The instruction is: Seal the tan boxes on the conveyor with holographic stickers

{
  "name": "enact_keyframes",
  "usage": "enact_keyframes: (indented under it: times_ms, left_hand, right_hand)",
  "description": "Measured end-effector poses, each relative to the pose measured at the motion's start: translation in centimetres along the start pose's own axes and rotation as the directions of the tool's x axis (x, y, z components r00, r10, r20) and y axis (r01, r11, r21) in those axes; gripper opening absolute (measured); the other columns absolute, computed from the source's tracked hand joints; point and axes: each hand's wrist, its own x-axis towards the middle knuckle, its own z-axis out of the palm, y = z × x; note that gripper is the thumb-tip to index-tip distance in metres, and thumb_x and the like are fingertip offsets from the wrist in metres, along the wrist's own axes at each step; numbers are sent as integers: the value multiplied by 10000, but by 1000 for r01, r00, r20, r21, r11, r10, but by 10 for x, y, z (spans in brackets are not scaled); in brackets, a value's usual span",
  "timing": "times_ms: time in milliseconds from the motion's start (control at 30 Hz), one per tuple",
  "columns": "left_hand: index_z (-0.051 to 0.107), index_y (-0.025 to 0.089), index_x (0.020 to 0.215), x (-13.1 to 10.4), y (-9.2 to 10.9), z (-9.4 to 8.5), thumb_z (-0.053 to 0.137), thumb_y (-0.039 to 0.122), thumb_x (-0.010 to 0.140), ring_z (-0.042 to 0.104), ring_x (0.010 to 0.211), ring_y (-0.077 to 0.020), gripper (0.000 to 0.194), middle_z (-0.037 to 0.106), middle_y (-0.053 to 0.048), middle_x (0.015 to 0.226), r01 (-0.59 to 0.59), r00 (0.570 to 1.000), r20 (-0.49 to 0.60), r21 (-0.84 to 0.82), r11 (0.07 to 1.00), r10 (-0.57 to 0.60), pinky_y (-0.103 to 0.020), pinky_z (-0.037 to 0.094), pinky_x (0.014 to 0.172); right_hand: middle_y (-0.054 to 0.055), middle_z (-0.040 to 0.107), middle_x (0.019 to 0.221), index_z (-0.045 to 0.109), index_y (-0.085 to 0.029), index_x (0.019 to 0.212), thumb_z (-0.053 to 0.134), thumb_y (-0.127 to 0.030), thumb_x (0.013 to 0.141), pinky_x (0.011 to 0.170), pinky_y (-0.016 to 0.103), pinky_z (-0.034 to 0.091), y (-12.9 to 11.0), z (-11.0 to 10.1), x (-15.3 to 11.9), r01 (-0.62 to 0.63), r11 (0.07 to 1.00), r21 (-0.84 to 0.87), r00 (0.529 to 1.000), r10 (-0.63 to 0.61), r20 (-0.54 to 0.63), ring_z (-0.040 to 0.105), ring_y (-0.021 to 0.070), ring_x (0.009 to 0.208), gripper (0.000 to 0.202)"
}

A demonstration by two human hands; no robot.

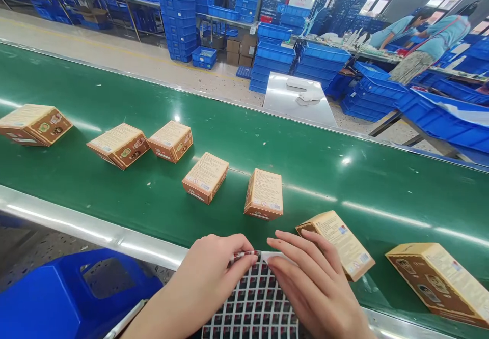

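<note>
My left hand is closed, thumb and forefinger pinching a thin red-and-white printed piece. Most of that piece is hidden in the fingers, so its kind cannot be made out. Beside it, my right hand has its fingers stretched out and holds nothing visible. Below and between both hands lies a white grid with dark and reddish squares. Just beyond my right fingers, a cream-and-brown printed box rests on the green conveyor belt. Another such box stands ahead of my hands.
Several more boxes lie along the belt, including one box at right. A blue plastic bin sits at lower left. Across the belt are a metal plate, stacked blue crates and people at benches.
</note>
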Motion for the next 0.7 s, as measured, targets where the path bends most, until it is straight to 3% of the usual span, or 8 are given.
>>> enact_keyframes:
  times_ms: [67,100,167,233,300,400,500,700]
  left_hand:
    - [664,252,898,5,-4,-1,508,314,982,674,884,-184,187,740,13,919,-54,998,-17,16,998,54,-277,484,729]
    - [658,242,895,8,-6,-1,523,291,973,654,1051,-214,164,732,-15,1073,-120,993,-19,36,992,121,-310,503,835]
    - [644,222,866,18,-9,0,553,243,954,445,1383,-272,128,591,-40,1401,-285,959,12,89,955,285,-415,426,1075]
    - [629,210,842,31,-10,5,558,216,952,204,1516,-293,131,413,-19,1568,-401,916,67,138,906,395,-510,284,1195]
    - [621,203,841,44,-9,12,543,196,960,147,1530,-290,142,351,-18,1603,-440,898,105,173,881,427,-549,245,1214]
    - [625,188,839,56,-5,21,552,164,947,165,1524,-298,132,289,-44,1628,-438,899,130,212,874,419,-534,315,1194]
    - [629,176,830,57,-1,26,560,151,937,188,1518,-305,129,221,-60,1648,-434,900,155,226,872,408,-504,366,1175]
    - [632,171,837,53,0,27,568,143,929,216,1510,-313,115,173,-36,1659,-458,886,183,215,863,425,-498,384,1170]
  right_hand:
    - [48,725,1176,668,-239,931,596,-134,922,989,409,468,11,2,2,-246,947,205,968,253,-5,652,229,1140,128]
    - [45,711,1206,666,-249,916,603,-200,930,972,404,495,20,5,5,-396,856,332,908,419,0,647,229,1151,81]
    - [56,676,1279,675,-252,952,616,-336,930,993,417,506,43,13,13,-591,574,567,710,703,28,626,237,1194,105]
    - [70,645,1334,691,-237,1014,663,-419,889,1067,436,460,70,24,22,-594,343,728,540,840,45,598,245,1237,223]
    - [88,622,1365,706,-208,1021,726,-451,826,1106,445,423,92,35,29,-544,225,808,442,896,48,582,259,1254,313]
    - [100,627,1355,726,-184,978,792,-447,748,1102,437,427,109,44,32,-512,122,850,377,922,95,569,274,1265,355]
    - [95,651,1321,734,-185,942,817,-429,709,1064,412,462,106,44,29,-493,51,868,341,930,139,568,277,1263,346]
    - [106,616,1361,715,-177,855,805,-465,699,972,406,511,92,39,27,-545,104,832,300,951,78,598,301,1204,339]
